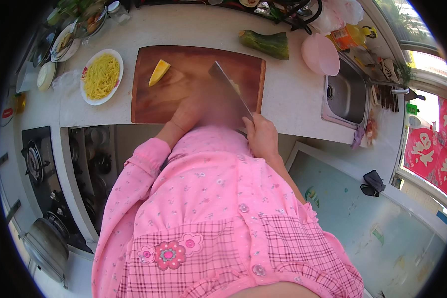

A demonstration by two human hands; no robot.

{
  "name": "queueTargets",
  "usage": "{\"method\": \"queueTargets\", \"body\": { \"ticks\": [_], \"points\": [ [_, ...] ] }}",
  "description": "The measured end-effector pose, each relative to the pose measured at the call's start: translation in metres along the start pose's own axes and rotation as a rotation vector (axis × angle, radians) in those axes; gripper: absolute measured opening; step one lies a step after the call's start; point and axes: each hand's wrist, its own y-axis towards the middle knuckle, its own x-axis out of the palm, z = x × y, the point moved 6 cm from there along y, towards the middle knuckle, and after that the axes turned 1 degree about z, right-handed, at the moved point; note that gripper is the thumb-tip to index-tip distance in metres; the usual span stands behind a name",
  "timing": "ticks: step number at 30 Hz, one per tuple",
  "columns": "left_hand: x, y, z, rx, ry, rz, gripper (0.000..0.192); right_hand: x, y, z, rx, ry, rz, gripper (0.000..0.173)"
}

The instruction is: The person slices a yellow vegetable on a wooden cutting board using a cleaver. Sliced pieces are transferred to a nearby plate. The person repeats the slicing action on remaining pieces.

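On the wooden cutting board [143,104], my right hand [261,136] grips the handle of a kitchen cleaver [232,87]. Its broad blade slants up and to the left over the board's right half. Pale yellow bits [235,85] show beside the blade's edge. My left hand [189,111] rests at the board's front edge, left of the cleaver. A blurred patch covers its fingers, so what they hold or touch is hidden. A yellow squash wedge [159,73] lies at the board's upper left. Left of the board, a white plate [121,70] holds yellow shreds [101,76].
Behind the board's right corner lies a cut green squash [266,44]. A pink bowl [320,55] stands beside the sink [348,91], with an oil bottle [348,37] behind. Dishes [65,46] crowd the back left; a gas hob [35,160] is at left.
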Motion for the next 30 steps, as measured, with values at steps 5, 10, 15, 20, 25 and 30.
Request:
{"method": "queueTargets", "body": {
  "ticks": [5,10,15,20,25,30],
  "points": [
    [0.005,-0.005,-0.007,0.034,0.051,-0.018,0.026,-0.007,-0.013,0.000,-0.017,-0.063,0.021,0.022],
    [0.005,-0.004,-0.004,0.039,0.051,-0.015,0.026,-0.011,-0.019,0.004,-0.011,-0.072,0.015,0.022],
    [0.004,-0.002,-0.003,0.039,0.063,-0.019,0.026,-0.011,-0.023,0.006,-0.003,-0.083,0.003,0.022],
    [0.001,-0.002,-0.002,0.046,0.017,0.001,0.026,-0.010,-0.022,0.005,-0.016,-0.107,-0.003,0.021],
    [0.005,-0.003,-0.004,0.026,0.044,-0.030,0.028,0.001,-0.013,0.003,-0.032,-0.155,-0.023,0.021],
    [0.008,-0.005,-0.007,0.012,0.054,-0.033,0.029,0.018,0.007,-0.003,-0.064,-0.142,-0.010,0.023]
  ]
}}
